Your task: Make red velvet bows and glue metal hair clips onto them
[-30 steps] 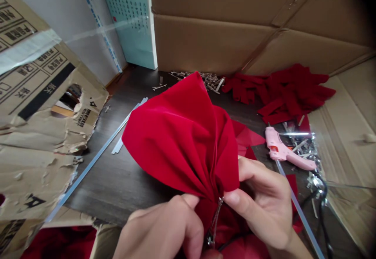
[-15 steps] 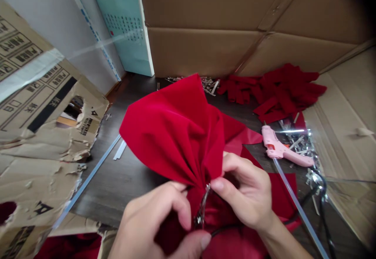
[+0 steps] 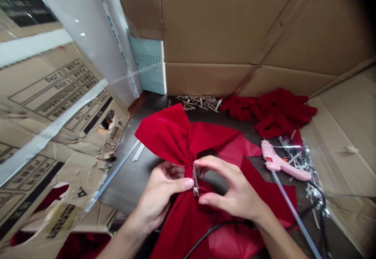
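A red velvet bow [image 3: 167, 132] is gathered at its middle, one wing spreading up and the other hanging down. My left hand [image 3: 160, 190] pinches the gathered middle, its thumb pressing at the edge of a silver metal hair clip [image 3: 195, 180]. This clip lies lengthwise against the bow's centre. My right hand [image 3: 232, 188] is curved around the clip from the right, thumb and index finger apart. The index fingertip is at the clip's upper end; the thumb tip is close to its lower end.
A pink glue gun [image 3: 283, 161] with a long clear glue stick [image 3: 295, 214] lies at right. Behind are loose metal clips [image 3: 202, 103] and a pile of red fabric strips [image 3: 283, 110]. A black cable [image 3: 205, 235] crosses in front. Cardboard walls [image 3: 235, 24] surround the table.
The bow has turned and moved lower, with its gathered middle now showing. My left hand has shifted to pinch that middle. My right thumb and index finger have spread apart beside the clip.
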Available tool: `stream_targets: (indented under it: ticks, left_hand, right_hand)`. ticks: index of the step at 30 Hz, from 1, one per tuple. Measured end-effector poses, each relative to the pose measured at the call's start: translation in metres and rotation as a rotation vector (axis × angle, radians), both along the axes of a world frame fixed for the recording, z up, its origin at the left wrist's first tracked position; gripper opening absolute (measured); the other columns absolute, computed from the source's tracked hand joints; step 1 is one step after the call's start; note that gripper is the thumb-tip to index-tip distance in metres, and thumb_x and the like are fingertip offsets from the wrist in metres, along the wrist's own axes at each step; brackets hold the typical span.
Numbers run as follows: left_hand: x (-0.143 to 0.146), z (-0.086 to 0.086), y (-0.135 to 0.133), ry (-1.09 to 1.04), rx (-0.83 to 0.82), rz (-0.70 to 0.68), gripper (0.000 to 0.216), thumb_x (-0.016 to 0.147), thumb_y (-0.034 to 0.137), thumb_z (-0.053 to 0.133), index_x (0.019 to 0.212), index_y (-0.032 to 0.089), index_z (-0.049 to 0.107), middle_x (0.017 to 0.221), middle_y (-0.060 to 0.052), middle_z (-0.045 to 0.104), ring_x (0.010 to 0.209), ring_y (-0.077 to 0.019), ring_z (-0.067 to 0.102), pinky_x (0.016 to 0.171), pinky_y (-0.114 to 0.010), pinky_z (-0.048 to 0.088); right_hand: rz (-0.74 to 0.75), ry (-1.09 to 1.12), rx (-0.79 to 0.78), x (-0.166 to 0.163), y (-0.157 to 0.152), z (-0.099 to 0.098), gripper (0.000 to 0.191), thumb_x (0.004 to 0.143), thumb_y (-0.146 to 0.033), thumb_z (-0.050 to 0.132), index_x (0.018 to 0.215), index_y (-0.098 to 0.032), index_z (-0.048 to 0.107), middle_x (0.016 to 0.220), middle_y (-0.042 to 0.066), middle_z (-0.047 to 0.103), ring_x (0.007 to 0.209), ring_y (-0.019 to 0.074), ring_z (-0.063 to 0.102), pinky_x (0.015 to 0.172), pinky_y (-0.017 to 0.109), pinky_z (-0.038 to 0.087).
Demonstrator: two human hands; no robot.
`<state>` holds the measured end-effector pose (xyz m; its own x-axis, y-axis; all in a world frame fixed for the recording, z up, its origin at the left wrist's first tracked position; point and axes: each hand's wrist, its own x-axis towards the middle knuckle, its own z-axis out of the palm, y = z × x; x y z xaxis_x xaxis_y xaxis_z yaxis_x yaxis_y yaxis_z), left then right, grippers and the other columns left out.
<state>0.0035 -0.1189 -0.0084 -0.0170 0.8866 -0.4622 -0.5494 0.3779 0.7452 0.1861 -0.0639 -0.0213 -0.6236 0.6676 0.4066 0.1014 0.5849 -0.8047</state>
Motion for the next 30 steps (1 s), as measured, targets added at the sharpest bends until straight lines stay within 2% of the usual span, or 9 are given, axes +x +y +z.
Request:
stream_targets:
  ticks: [3,6,9,13,20,30]
  left_hand:
    - [-0.001,0.003,0.000,0.003,-0.004,-0.030,0.048,0.050,0.018,0.088,0.090,0.011,0.064,0.085,-0.004,0.067,0.076,-0.0160,0.063,0.074,-0.029,0.050]
    - [-0.003,0.004,-0.002,0.031,0.002,-0.013,0.041,0.056,0.021,0.086,0.090,0.011,0.066,0.088,-0.005,0.068,0.079,-0.0155,0.063,0.076,-0.028,0.049]
    - [-0.006,0.004,-0.003,0.039,-0.004,-0.024,0.036,0.061,0.023,0.084,0.090,0.011,0.067,0.090,-0.006,0.069,0.079,-0.0145,0.063,0.078,-0.027,0.048]
    - [-0.009,0.000,-0.004,0.091,0.001,-0.047,0.034,0.058,0.024,0.085,0.084,0.011,0.068,0.083,-0.005,0.069,0.073,-0.0145,0.062,0.073,-0.027,0.047]
    - [-0.011,-0.002,-0.005,0.303,0.154,-0.091,0.024,0.062,0.025,0.081,0.077,0.011,0.068,0.075,-0.004,0.069,0.071,-0.0170,0.062,0.069,-0.028,0.046]
    - [-0.009,0.000,-0.004,0.417,0.172,-0.083,0.020,0.064,0.027,0.078,0.070,0.013,0.066,0.071,-0.005,0.068,0.071,-0.0202,0.063,0.068,-0.030,0.046]
  right_hand:
    - [0.007,-0.066,0.065,0.000,0.002,0.001,0.071,0.070,-0.034,0.081,0.133,-0.025,0.050,0.121,0.009,0.063,0.110,0.0232,0.061,0.091,0.033,0.054]
    - [0.007,-0.094,0.090,-0.001,0.003,0.001,0.069,0.073,-0.036,0.078,0.135,-0.023,0.050,0.121,0.011,0.063,0.113,0.0240,0.061,0.091,0.033,0.054]
    - [0.024,-0.090,0.095,-0.002,0.005,0.000,0.067,0.075,-0.037,0.076,0.135,-0.022,0.051,0.121,0.012,0.063,0.111,0.0242,0.061,0.091,0.034,0.054]
    - [0.046,-0.050,0.096,-0.002,0.006,-0.001,0.067,0.073,-0.042,0.077,0.133,-0.021,0.055,0.118,0.012,0.064,0.107,0.0236,0.063,0.090,0.035,0.054]
    - [0.091,0.020,0.098,-0.004,0.006,-0.004,0.065,0.074,-0.040,0.075,0.133,-0.022,0.056,0.112,0.011,0.067,0.100,0.0220,0.064,0.086,0.037,0.054]
    - [0.105,0.095,0.112,-0.007,0.009,-0.008,0.063,0.074,-0.038,0.075,0.133,-0.023,0.057,0.108,0.010,0.070,0.095,0.0213,0.064,0.083,0.037,0.054]
